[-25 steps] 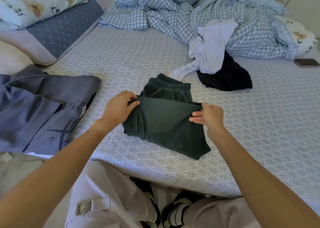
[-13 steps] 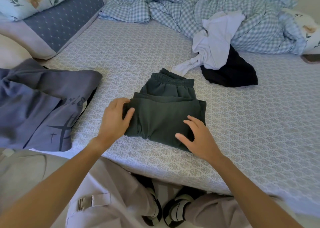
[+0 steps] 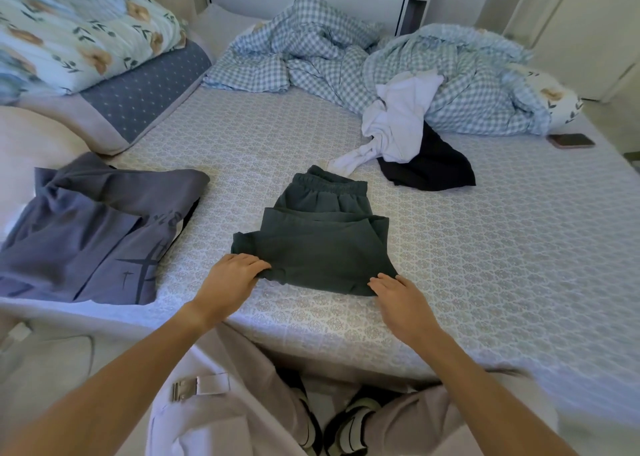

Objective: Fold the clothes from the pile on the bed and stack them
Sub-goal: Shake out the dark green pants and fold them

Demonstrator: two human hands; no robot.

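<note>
Dark green trousers (image 3: 318, 244) lie folded in the middle of the bed (image 3: 485, 265), waistband at the far end. My left hand (image 3: 232, 277) pinches their near left corner. My right hand (image 3: 398, 299) rests at their near right corner, fingers touching the fabric edge. A folded grey garment with a dark cross print (image 3: 93, 234) lies at the left edge of the bed. Beyond the trousers sits the pile: a crumpled white garment (image 3: 398, 123) on top of a black one (image 3: 433, 164).
A rumpled blue checked duvet (image 3: 381, 64) fills the far side of the bed. Floral and grey pillows (image 3: 86, 50) are stacked at the far left. A phone (image 3: 571, 140) lies near the right edge. My legs and shoes are below the near edge.
Both hands laid the trousers' upper fold down, then slid back from the far fold edge to the near corners. The trousers now lie flat.
</note>
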